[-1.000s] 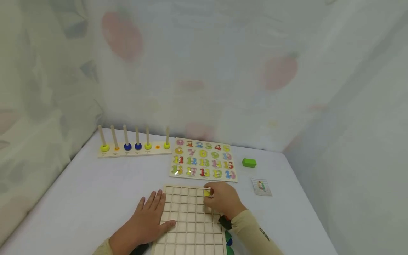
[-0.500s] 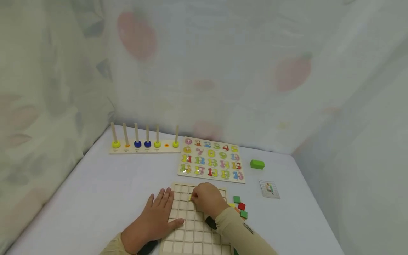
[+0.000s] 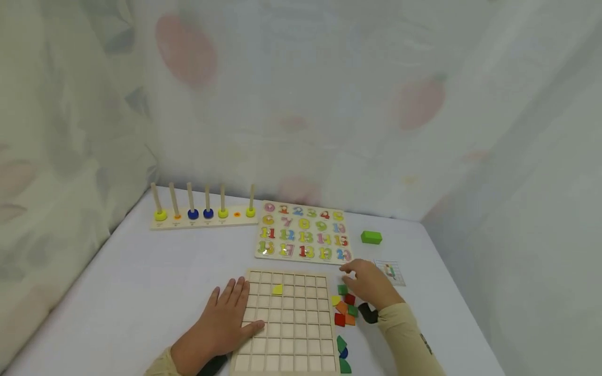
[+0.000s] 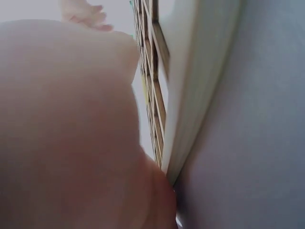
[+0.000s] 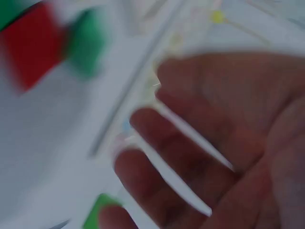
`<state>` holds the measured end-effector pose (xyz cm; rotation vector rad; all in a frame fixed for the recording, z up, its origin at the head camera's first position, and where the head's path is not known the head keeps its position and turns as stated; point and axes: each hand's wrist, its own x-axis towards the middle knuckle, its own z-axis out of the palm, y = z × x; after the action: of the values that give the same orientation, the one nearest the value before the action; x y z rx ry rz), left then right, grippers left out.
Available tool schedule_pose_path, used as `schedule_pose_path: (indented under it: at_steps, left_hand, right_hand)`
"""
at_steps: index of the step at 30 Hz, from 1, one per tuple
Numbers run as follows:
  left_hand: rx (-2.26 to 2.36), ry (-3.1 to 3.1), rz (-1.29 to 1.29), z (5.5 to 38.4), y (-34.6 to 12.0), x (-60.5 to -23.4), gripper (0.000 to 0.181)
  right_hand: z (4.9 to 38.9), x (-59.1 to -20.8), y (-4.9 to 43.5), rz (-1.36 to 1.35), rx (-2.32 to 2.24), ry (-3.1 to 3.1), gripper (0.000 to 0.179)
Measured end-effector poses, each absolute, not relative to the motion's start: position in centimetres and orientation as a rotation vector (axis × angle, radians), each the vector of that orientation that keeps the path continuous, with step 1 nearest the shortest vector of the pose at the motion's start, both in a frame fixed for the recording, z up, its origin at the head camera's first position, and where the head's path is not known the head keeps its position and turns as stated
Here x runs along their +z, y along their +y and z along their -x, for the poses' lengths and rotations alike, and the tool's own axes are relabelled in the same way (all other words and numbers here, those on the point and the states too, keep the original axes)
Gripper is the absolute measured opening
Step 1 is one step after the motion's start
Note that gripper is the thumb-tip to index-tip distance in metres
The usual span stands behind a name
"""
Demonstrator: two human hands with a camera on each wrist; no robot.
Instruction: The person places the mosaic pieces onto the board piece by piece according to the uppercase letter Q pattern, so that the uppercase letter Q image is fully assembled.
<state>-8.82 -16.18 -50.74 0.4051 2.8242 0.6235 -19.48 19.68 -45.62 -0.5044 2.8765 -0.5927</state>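
Observation:
A wooden grid board (image 3: pixel 286 331) lies in front of the person, with one yellow quarter-round piece (image 3: pixel 278 290) in a cell near its far left. The left hand (image 3: pixel 223 321) rests flat along the board's left edge, its thumb reaching over the cells. To the right of the board the right hand (image 3: pixel 370 283) hovers with loosely bent fingers and holds nothing; the right wrist view shows its fingers (image 5: pixel 176 148) spread apart. Below it lie several small coloured pieces, among them a red square (image 3: pixel 340 319), a green square (image 3: pixel 343 290) and another yellow piece (image 3: pixel 336 301).
Behind the board lies a number puzzle (image 3: pixel 304 232), with a peg stand (image 3: pixel 207 222) holding coloured rings to its left. A green block (image 3: pixel 371 237) and a small picture card (image 3: pixel 390 272) are at the right. More green and blue pieces (image 3: pixel 344 353) sit by the board's near right edge.
The right hand has moved from over the board's far cells to the right, off the board. A yellow piece it held now lies in a cell. The left hand stays at the board's edge.

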Motion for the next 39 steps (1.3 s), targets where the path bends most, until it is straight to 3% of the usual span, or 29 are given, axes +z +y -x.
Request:
schedule_pose_path:
  at_steps: [8, 14, 28, 33, 39]
  left_hand:
    - [0.618, 2.838, -0.383, 8.7, -15.9, -50.4, 0.105]
    - [0.617, 2.829, -0.379, 8.6, -16.0, -50.3, 0.108]
    - [0.648, 2.896, -0.464, 8.9, -16.1, -52.2, 0.115]
    - [0.604, 2.889, -0.445, 9.0, -16.0, -51.5, 0.114]
    - [0.581, 2.844, -0.387, 8.8, -15.8, -50.2, 0.111]
  right_hand:
    - [18.0, -48.9, 22.5, 0.479, -0.527, 2.842, 0.028]
    - [17.2, -48.8, 22.5, 0.525, -0.434, 2.884, 0.004]
    - [17.2, -46.8, 20.7, 0.513, -0.28, 2.957, 0.013]
    - [16.9, -45.8, 16.0, 0.864, -0.402, 2.94, 0.008]
    - [17.8, -47.6, 10.2, 1.265, -0.265, 2.86, 0.002]
